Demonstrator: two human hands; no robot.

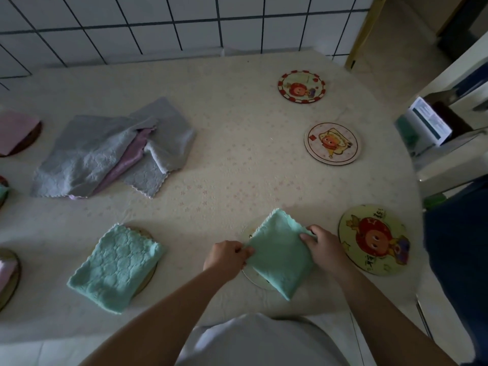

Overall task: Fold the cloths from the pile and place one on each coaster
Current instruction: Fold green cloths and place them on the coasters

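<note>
A folded teal cloth lies over a round coaster near the table's front edge. My left hand pinches its left edge and my right hand pinches its right edge. Left of it, a second folded teal cloth covers another coaster. The pile of grey and lilac cloths sits unfolded at the middle left. Three bare cartoon coasters lie on the right: a near one, a middle one and a far one.
A pink folded cloth on a dark coaster sits at the far left edge, with more covered coasters cut off below it. A tiled wall borders the back. Boxes and a dark blue object crowd the right side beyond the table's rounded edge.
</note>
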